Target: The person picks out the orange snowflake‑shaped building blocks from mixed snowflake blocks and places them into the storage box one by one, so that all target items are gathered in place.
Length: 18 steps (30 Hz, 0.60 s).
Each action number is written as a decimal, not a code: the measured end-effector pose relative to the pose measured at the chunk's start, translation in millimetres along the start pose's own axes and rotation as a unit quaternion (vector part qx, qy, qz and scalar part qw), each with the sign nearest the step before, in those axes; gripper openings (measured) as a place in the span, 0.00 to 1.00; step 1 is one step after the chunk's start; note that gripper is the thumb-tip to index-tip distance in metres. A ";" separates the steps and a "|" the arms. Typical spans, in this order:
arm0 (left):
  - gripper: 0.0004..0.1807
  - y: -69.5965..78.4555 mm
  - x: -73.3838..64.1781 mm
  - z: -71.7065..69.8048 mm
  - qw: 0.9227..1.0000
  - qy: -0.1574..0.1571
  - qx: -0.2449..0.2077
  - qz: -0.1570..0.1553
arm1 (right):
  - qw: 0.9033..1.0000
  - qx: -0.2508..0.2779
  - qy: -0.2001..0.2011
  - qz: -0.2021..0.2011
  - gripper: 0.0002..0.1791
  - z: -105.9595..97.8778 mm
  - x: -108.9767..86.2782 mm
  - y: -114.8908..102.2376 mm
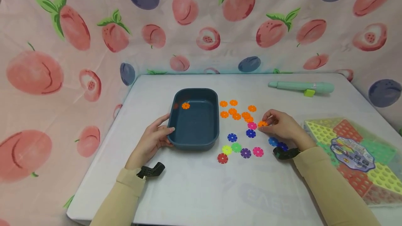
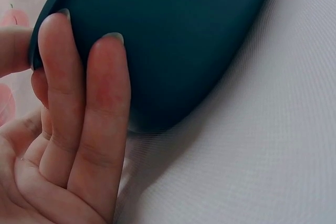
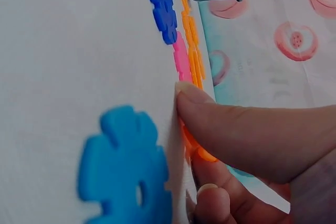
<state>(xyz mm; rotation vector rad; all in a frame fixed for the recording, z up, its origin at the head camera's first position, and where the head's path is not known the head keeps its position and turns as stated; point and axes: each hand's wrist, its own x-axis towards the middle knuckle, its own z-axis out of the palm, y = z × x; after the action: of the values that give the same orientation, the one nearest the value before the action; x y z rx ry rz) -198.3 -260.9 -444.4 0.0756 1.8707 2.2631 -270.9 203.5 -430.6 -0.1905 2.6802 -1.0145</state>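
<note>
My left hand (image 1: 151, 139) grips the left side of a dark blue-green plastic bin (image 1: 196, 128), thumb over the rim and fingers along the outer wall (image 2: 178, 40). A single orange snowflake disc (image 1: 185, 105) lies inside the bin. To the right, my right hand (image 1: 283, 127) pinches another orange snowflake disc (image 1: 262, 123) between thumb and fingers, low over the table. In the right wrist view the thumb partly hides that disc (image 3: 190, 139). Right beside it lie a pink disc (image 1: 252, 125) and a dark blue disc (image 1: 251, 133).
Several orange discs (image 1: 232, 111) lie right of the bin. Nearer are discs in other colours, such as red (image 1: 222, 158) and purple (image 1: 246, 153). Blue discs (image 1: 273, 141) lie beneath the right wrist. A packaged set (image 1: 355, 156) covers the right side; a mint-green tool (image 1: 301, 86) lies behind.
</note>
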 end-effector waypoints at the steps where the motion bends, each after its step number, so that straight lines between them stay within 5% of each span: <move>1: 0.36 0.0 -0.2 0.1 1.000 0.001 0.000 0.000 | 1.000 0.002 0.000 0.002 0.22 0.1 0.1 0.1; 10: 0.36 -1.0 -0.4 -0.4 1.000 0.004 0.013 -0.005 | 1.000 -0.010 0.003 -0.008 0.19 -9.9 -1.8 -3.4; 18: 0.38 0.1 -0.6 -0.2 1.000 0.001 0.009 -0.004 | 0.999 0.033 0.000 -0.025 0.18 -16.9 -0.8 -18.7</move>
<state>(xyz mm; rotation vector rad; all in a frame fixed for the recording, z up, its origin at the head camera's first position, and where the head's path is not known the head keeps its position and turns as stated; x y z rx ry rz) -197.8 -261.2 -444.3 0.0684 1.8885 2.2429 -274.6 200.3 -405.9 -0.2447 2.6500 -1.1158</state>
